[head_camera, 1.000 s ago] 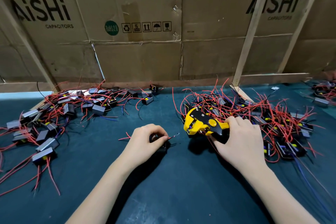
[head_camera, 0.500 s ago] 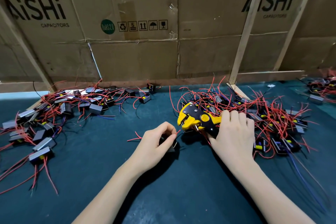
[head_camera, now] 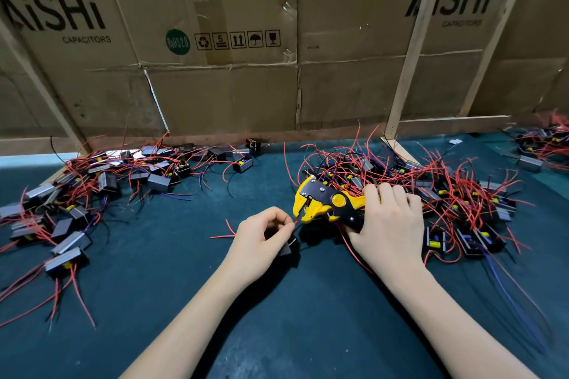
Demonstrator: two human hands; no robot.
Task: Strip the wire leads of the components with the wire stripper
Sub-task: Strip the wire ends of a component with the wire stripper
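Observation:
My right hand (head_camera: pixel 388 224) grips the handles of a yellow and black wire stripper (head_camera: pixel 323 201), jaws pointing left. My left hand (head_camera: pixel 261 238) holds a small black component (head_camera: pixel 286 248) against the mat and pinches its red wire lead (head_camera: pixel 297 221) between thumb and forefinger. The lead's tip sits right at the stripper's jaws. More of that component's red wire (head_camera: pixel 223 235) sticks out to the left of my left hand.
A pile of components with red wires (head_camera: pixel 437 181) lies behind my right hand. Another spread of components (head_camera: pixel 92 188) covers the left of the dark green mat (head_camera: pixel 295 317). Cardboard panels on wooden slats (head_camera: pixel 400 71) wall off the back. More parts (head_camera: pixel 542 148) lie far right.
My left hand has moved right and lifted the red lead up to the stripper's jaws. My right hand has shifted the stripper slightly left and turned its jaws toward the lead.

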